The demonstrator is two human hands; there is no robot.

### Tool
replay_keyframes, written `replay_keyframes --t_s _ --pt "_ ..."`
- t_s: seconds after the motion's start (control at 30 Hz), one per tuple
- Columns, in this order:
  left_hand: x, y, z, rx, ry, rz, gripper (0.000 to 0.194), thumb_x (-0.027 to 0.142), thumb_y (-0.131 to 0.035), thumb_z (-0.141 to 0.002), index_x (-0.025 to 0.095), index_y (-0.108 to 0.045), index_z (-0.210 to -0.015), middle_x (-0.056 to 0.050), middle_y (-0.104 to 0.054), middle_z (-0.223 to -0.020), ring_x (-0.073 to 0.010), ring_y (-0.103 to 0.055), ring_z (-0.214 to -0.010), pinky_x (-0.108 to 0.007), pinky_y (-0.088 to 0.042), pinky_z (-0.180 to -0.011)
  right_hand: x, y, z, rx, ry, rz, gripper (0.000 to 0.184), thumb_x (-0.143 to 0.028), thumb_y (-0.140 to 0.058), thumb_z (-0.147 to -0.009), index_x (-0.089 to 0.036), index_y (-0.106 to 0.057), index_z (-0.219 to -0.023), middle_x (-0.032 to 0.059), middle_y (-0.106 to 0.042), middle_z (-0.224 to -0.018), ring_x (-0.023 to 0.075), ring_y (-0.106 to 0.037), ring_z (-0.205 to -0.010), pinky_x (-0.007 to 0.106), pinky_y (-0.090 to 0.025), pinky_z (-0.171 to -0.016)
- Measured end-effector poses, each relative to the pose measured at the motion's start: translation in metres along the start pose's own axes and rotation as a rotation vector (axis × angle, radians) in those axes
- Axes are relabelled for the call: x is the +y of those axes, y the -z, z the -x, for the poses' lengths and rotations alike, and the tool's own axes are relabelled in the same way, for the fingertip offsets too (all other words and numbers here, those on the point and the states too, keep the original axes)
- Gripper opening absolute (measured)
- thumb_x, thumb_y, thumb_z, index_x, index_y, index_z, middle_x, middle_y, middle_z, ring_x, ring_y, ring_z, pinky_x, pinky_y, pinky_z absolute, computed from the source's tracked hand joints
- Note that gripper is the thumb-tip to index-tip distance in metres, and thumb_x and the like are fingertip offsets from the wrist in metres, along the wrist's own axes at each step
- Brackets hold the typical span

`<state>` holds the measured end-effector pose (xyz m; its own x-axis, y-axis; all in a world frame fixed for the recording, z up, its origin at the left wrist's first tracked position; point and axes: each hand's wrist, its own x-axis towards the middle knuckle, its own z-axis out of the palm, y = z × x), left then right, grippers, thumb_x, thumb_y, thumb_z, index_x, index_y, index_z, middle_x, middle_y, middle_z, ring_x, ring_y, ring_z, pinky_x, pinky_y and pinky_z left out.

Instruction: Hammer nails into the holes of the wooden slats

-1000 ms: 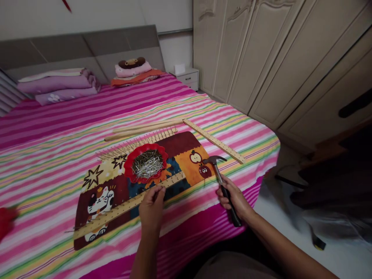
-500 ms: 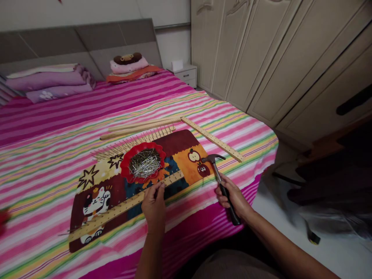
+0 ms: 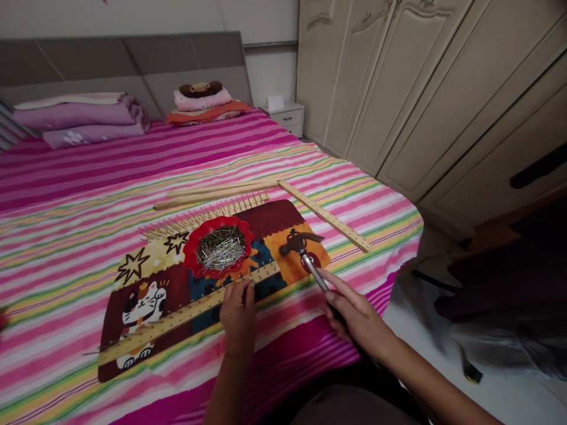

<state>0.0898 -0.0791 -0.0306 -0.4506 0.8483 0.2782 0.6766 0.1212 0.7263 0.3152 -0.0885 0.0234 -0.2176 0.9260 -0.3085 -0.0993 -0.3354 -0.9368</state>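
My right hand (image 3: 354,316) is wrapped round the handle of a claw hammer (image 3: 312,268), whose dark head hangs over the orange part of a patterned mat. My left hand (image 3: 239,310) is closed in a pinch at the near edge of a long wooden strip (image 3: 190,310); anything between its fingertips is too small to make out. Nails stick up from the strip at both ends, and small holes run along it. Just beyond, a red scalloped bowl (image 3: 188,251) holds a heap of loose nails (image 3: 224,248). The strip and bowl rest on the mat (image 3: 175,283).
Behind the bowl lies another wooden strip (image 3: 239,205) bristling with nails. A holed strip (image 3: 325,215) slants at the right, near plain wooden strips (image 3: 221,188). Striped cloth (image 3: 57,295) covers the bed. Folded bedding (image 3: 93,121) and a wardrobe (image 3: 381,88) stand farther off.
The hammer has swung left and nearer the strip, its head now over the mat's printed apples. My left hand stays pinched at almost the same place on the strip.
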Motion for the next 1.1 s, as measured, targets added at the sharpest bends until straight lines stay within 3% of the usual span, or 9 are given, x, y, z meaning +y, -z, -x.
replay_keyframes --t_s 0.17,0.33,0.5,0.6,0.67,0.73,0.87,1.0,1.1 --pt "-0.004 -0.003 0.001 0.016 -0.052 -0.002 0.022 0.032 -0.046 -0.085 0.02 -0.064 -0.083 -0.005 -0.066 -0.086 -0.0163 -0.06 -0.084 -0.027 -0.045 -0.081 -0.021 -0.018 0.004 -0.289 0.224 0.393 0.042 -0.027 -0.048 -0.09 -0.026 -0.055 -0.132 -0.0023 -0.053 -0.062 0.0121 -0.048 -0.056 0.024 -0.04 -0.052" --pt "-0.011 -0.008 0.002 0.096 -0.137 0.03 0.02 0.032 -0.049 -0.085 0.02 -0.065 -0.084 -0.003 -0.065 -0.082 -0.0152 -0.059 -0.078 -0.027 -0.045 -0.074 -0.024 -0.031 -0.001 -0.345 0.39 0.566 0.045 -0.025 -0.039 -0.094 -0.023 -0.046 -0.139 0.0055 -0.068 -0.098 0.0171 -0.061 -0.083 0.031 -0.049 -0.076" --pt "-0.014 -0.01 0.003 0.125 -0.169 0.01 0.018 0.029 -0.049 -0.086 0.02 -0.064 -0.08 -0.002 -0.063 -0.075 -0.0138 -0.058 -0.071 -0.025 -0.044 -0.066 -0.027 -0.032 0.002 -0.377 0.339 0.663 0.044 -0.025 -0.04 -0.094 -0.024 -0.047 -0.138 0.008 -0.067 -0.11 0.0191 -0.062 -0.092 0.035 -0.048 -0.084" --pt "-0.014 -0.011 0.003 0.128 -0.177 0.018 0.018 0.03 -0.049 -0.086 0.02 -0.064 -0.082 -0.002 -0.063 -0.078 -0.0141 -0.059 -0.075 -0.025 -0.046 -0.07 -0.024 -0.027 0.004 -0.305 0.329 0.552 0.044 -0.028 -0.042 -0.093 -0.023 -0.049 -0.136 0.0034 -0.066 -0.085 0.0153 -0.06 -0.072 0.029 -0.049 -0.069" --pt "-0.014 -0.012 0.003 0.135 -0.17 0.022 0.019 0.031 -0.049 -0.087 0.02 -0.064 -0.082 -0.003 -0.064 -0.079 -0.0144 -0.059 -0.077 -0.026 -0.046 -0.072 -0.02 -0.023 0.001 -0.199 0.302 0.422 0.046 -0.032 -0.045 -0.091 -0.021 -0.049 -0.136 -0.0024 -0.055 -0.063 0.0116 -0.05 -0.054 0.024 -0.044 -0.053" --pt "-0.013 -0.013 0.003 0.145 -0.156 0.029 0.021 0.033 -0.049 -0.087 0.02 -0.065 -0.082 -0.003 -0.064 -0.079 -0.0145 -0.06 -0.077 -0.026 -0.047 -0.072 -0.014 -0.017 -0.009 -0.058 0.185 0.223 0.052 -0.036 -0.05 -0.088 -0.021 -0.046 -0.137 -0.006 -0.046 -0.056 0.0089 -0.04 -0.044 0.02 -0.035 -0.041" --pt "-0.01 -0.005 0.005 0.141 -0.142 0.053 0.024 0.037 -0.05 -0.085 0.019 -0.066 -0.087 -0.004 -0.065 -0.079 -0.0139 -0.061 -0.071 -0.026 -0.048 -0.068 0.004 -0.002 -0.032 0.164 -0.153 -0.235 0.06 -0.033 -0.056 -0.08 -0.025 -0.04 -0.137 -0.0074 -0.046 -0.055 0.0055 -0.033 -0.036 0.014 -0.022 -0.032" --pt "-0.005 0.023 -0.002 0.163 -0.161 -0.011 0.024 0.038 -0.051 -0.085 0.02 -0.067 -0.088 -0.004 -0.067 -0.084 -0.0148 -0.062 -0.077 -0.026 -0.048 -0.071 0.025 0.014 -0.044 0.162 -0.249 -0.455 0.057 -0.029 -0.059 -0.076 -0.029 -0.041 -0.131 -0.0087 -0.044 -0.052 0.004 -0.031 -0.033 0.01 -0.019 -0.031" --pt "0.002 0.047 -0.029 0.18 -0.129 -0.174 0.024 0.036 -0.05 -0.084 0.02 -0.068 -0.088 -0.005 -0.068 -0.087 -0.0169 -0.062 -0.08 -0.028 -0.047 -0.074 0.039 0.02 -0.046 0.142 -0.229 -0.495 0.055 -0.03 -0.06 -0.076 -0.03 -0.042 -0.128 -0.0085 -0.046 -0.052 0.0038 -0.032 -0.033 0.009 -0.019 -0.031"
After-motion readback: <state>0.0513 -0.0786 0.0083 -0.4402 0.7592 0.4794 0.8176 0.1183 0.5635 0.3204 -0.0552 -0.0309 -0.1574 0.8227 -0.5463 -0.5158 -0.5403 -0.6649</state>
